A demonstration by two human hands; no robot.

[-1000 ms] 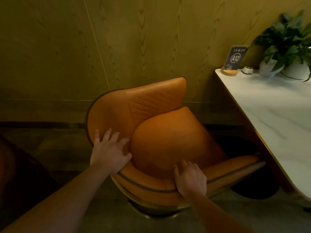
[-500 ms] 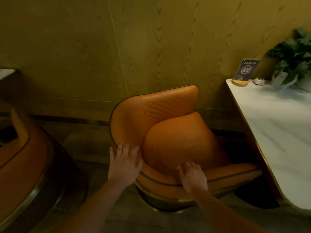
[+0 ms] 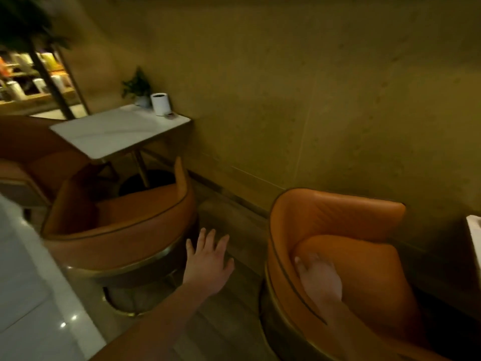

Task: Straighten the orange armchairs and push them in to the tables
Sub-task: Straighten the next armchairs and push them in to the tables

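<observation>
Two orange chairs in front of me. The near armchair [image 3: 338, 230] sits at four o'clock. My right hand [image 3: 318, 277] rests on its seat cushion [image 3: 369, 272], fingers [image 3: 299, 261] straight and close together as far as the blur allows, clamped on nothing. The chair's open side faces three o'clock, where a sliver of white counter edge [image 3: 474, 243] pokes into view. The seat looks drawn up close to it, so I'd call this one roughly done, though the frame cuts off the gap and I can't confirm it.

My left hand [image 3: 208, 261] hovers at seven o'clock, fingers [image 3: 209, 238] spread apart and holding nothing, just beside the gold band of the second armchair [image 3: 125, 225] at nine o'clock. I can't tell whether they're touching it. That chair has its back to me and its open front toward the marble counter [image 3: 117, 131] at ten o'clock. It's near the counter but looks turned at an angle to the edge, so I'd judge it's left to square up and push in.

A third armchair [image 3: 31, 152] shows at the far left, mostly cut off, so I can't judge it. A potted plant [image 3: 138, 87] and a white canister [image 3: 160, 104] stand on the marble counter's far corner.
</observation>
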